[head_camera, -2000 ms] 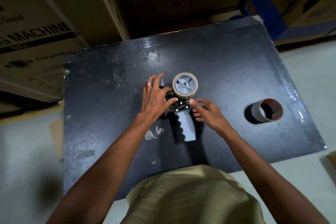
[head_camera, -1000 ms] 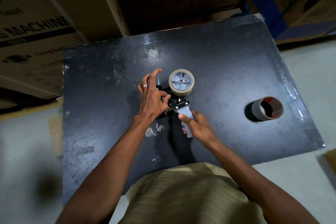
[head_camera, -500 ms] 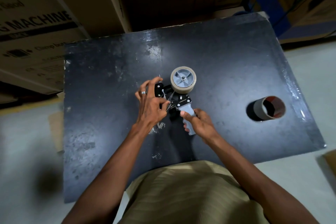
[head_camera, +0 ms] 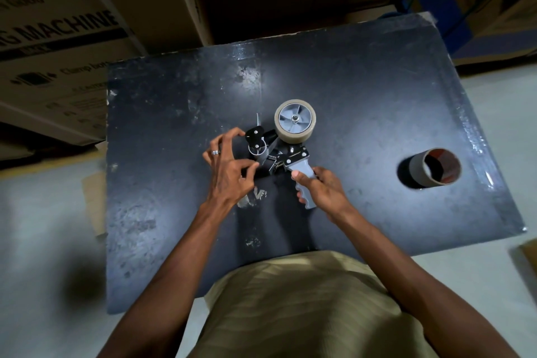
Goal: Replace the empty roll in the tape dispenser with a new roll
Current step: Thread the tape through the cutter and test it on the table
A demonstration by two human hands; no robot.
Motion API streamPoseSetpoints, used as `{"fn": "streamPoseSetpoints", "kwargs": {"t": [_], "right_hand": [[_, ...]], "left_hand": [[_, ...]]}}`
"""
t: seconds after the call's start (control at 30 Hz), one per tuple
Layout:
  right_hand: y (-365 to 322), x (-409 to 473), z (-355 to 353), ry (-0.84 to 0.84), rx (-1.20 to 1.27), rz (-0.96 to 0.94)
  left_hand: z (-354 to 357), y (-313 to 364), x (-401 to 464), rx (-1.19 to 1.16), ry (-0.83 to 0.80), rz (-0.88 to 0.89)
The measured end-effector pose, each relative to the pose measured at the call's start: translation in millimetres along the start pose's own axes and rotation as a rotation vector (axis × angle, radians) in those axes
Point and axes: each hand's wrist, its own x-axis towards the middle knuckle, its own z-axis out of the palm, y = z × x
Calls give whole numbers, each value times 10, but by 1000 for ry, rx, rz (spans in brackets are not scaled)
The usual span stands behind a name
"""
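The tape dispenser (head_camera: pixel 286 158) lies on its side in the middle of the black table (head_camera: pixel 363 90). A beige tape roll (head_camera: pixel 295 121) sits on its grey spoked hub. My right hand (head_camera: pixel 321 187) is wrapped around the grey handle. My left hand (head_camera: pixel 229 168) is at the dispenser's front end, fingers curled beside the black plate and small roller; thumb and forefinger pinch near the metal flap, but what they hold is hidden. The empty cardboard core (head_camera: pixel 436 167) lies on the table to the right, apart from both hands.
Large cardboard boxes (head_camera: pixel 58 38) stand close behind and to the left of the table. A blue rack with more boxes (head_camera: pixel 465 9) is at the back right. Pale floor surrounds the table's left, right and near edges.
My right hand moved from the dispenser's frame down onto the handle and closed on it. My left hand curled in at the front end. The dispenser tilted slightly.
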Motion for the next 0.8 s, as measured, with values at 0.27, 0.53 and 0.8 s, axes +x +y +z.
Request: {"fn": "streamPoseSetpoints", "kwargs": {"t": [0.27, 0.53, 0.8], "right_hand": [[-40, -4, 9, -9, 10, 5], [-98, -24, 10, 2, 8, 7], [-104, -130, 63, 222, -541, -367]], "left_hand": [[-41, -90, -54, 26, -7, 7], [-62, -211, -138, 67, 22, 27], [-18, -350, -189, 125, 12, 12]]}}
